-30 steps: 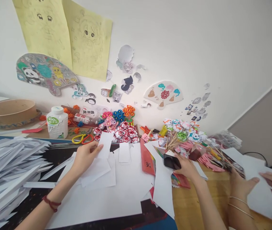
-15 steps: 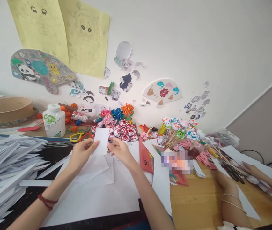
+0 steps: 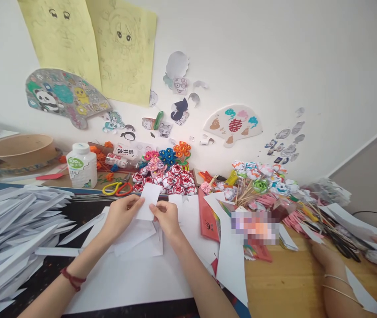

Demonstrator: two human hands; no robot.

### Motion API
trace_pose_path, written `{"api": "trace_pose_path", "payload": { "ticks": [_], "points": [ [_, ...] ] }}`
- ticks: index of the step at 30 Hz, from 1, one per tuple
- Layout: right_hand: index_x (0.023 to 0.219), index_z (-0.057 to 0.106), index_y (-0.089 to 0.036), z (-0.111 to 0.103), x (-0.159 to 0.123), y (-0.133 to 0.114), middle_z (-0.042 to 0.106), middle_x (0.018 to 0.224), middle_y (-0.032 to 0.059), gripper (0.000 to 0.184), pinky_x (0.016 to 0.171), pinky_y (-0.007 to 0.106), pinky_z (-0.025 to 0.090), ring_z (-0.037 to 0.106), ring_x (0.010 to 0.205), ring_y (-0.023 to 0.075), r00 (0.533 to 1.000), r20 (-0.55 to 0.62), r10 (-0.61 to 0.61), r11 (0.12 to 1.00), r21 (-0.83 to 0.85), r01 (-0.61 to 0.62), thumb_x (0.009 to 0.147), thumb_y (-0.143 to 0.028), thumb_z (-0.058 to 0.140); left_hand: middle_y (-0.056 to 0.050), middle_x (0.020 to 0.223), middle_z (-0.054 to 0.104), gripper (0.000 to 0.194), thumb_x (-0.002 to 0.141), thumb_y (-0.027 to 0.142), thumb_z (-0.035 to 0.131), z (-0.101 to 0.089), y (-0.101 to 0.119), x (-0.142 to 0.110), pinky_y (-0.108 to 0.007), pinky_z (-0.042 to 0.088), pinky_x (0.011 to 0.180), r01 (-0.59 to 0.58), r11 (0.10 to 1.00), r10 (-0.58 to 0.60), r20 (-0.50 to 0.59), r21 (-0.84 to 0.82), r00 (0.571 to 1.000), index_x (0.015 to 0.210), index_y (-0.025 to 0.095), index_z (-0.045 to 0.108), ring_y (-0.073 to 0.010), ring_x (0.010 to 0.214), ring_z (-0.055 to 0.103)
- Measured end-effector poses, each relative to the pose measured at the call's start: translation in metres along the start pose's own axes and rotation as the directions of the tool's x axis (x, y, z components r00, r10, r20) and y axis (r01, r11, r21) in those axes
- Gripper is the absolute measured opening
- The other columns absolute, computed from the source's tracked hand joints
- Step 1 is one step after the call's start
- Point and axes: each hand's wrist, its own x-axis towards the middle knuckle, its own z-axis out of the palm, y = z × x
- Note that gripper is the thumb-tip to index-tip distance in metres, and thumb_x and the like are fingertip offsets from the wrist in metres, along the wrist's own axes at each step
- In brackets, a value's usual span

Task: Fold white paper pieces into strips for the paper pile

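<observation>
A small white rectangle of paper is held up between my two hands. My left hand pinches its left edge between thumb and fingers. My right hand grips the lower right edge, thumb in front and the other fingers curled behind. Beneath my hands lie loose white sheets, overlapping on a larger white sheet. Beyond the paper are scissors with yellow and orange handles, and red-and-white paper flowers.
A heap of folded white paper strips covers the left side. Behind it stand a white bottle and a round tan container. At right are flowers on sticks, a red packet and another person's arm with bracelets.
My view has shifted slightly, so the scene sits farther right. My right hand has turned, its thumb now on the paper's lower right edge. At right, the other person's hands have moved.
</observation>
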Motion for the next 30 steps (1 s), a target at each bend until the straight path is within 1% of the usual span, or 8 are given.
{"api": "trace_pose_path", "payload": {
  "ticks": [5,9,14,18,20,24,27,30],
  "points": [
    [0.063,0.064,-0.014,0.002,0.000,-0.002,0.055,0.049,-0.0019,0.024,0.042,0.020,0.037,0.049,0.042,0.0100,1.000,-0.005,-0.016,1.000,-0.017,0.016,0.072,-0.036,0.063,0.002,0.062,0.063,0.032,0.080,0.047,0.049,-0.005,0.000,0.002,-0.021,0.036,0.056,0.030,0.999,-0.030,0.025,-0.034,0.999,0.077,0.018,0.063,-0.0138,0.055,0.054],
    [0.060,0.063,-0.014,0.001,0.000,-0.003,0.055,0.049,-0.0018,0.024,0.041,0.020,0.038,0.050,0.042,0.0106,1.000,-0.006,-0.018,0.999,-0.027,0.018,0.071,-0.036,0.063,0.001,0.062,0.065,0.033,0.077,0.049,0.051,-0.005,0.000,0.002,-0.022,0.038,0.057,0.065,0.996,-0.063,0.034,-0.068,0.997,0.076,0.018,0.063,-0.0151,0.056,0.057],
    [0.063,0.064,-0.014,0.000,0.001,-0.004,0.056,0.049,-0.0014,0.024,0.042,0.020,0.039,0.051,0.043,0.0111,1.000,-0.008,-0.015,0.999,-0.039,0.015,0.072,-0.036,0.062,0.000,0.063,0.066,0.034,0.077,0.051,0.052,-0.005,0.001,0.001,-0.023,0.040,0.058,0.090,0.994,-0.088,0.036,-0.064,0.995,0.077,0.019,0.063,-0.0160,0.057,0.059],
    [0.062,0.065,-0.014,-0.001,-0.002,-0.007,0.057,0.051,-0.0012,0.026,0.043,0.020,0.040,0.050,0.044,0.0105,1.000,-0.016,-0.022,0.998,-0.067,0.021,0.071,-0.038,0.064,0.000,0.071,0.068,0.032,0.077,0.050,0.053,-0.005,0.003,0.001,-0.021,0.040,0.060,0.052,0.995,-0.050,0.025,-0.082,0.998,0.079,0.019,0.063,-0.0162,0.065,0.060],
    [0.061,0.065,-0.014,-0.002,-0.002,-0.009,0.057,0.050,-0.0011,0.028,0.044,0.020,0.039,0.049,0.044,0.0102,0.999,-0.019,-0.030,0.996,-0.088,0.028,0.070,-0.040,0.064,0.000,0.071,0.068,0.032,0.077,0.049,0.054,-0.005,0.003,0.001,-0.021,0.039,0.059,0.023,0.997,-0.022,0.020,-0.075,1.000,0.079,0.019,0.062,-0.0161,0.065,0.060],
    [0.061,0.065,-0.013,-0.003,-0.002,-0.010,0.058,0.052,-0.0004,0.031,0.045,0.021,0.040,0.050,0.046,0.0106,1.000,-0.011,-0.026,0.997,-0.073,0.025,0.069,-0.043,0.065,0.002,0.064,0.063,0.032,0.079,0.048,0.051,-0.005,0.000,0.002,-0.020,0.036,0.056,-0.014,0.999,0.016,0.033,-0.043,0.999,0.073,0.018,0.061,-0.0141,0.059,0.055],
    [0.065,0.067,-0.013,-0.005,0.000,-0.011,0.058,0.054,0.0000,0.031,0.044,0.021,0.040,0.048,0.046,0.0105,1.000,0.002,-0.025,0.999,-0.032,0.025,0.071,-0.043,0.064,0.004,0.054,0.055,0.037,0.081,0.049,0.046,-0.004,-0.002,0.003,-0.020,0.033,0.052,-0.032,0.999,0.033,0.038,-0.017,0.999,0.063,0.017,0.055,-0.0122,0.052,0.049],
    [0.069,0.069,-0.013,-0.009,0.002,-0.013,0.057,0.054,-0.0002,0.028,0.043,0.021,0.038,0.047,0.046,0.0105,0.999,0.005,-0.032,0.999,-0.024,0.032,0.071,-0.041,0.063,0.004,0.050,0.052,0.040,0.082,0.049,0.045,-0.004,-0.002,0.003,-0.020,0.033,0.052,-0.034,0.999,0.033,0.048,0.008,0.998,0.058,0.017,0.050,-0.0120,0.051,0.049]
  ]
}}
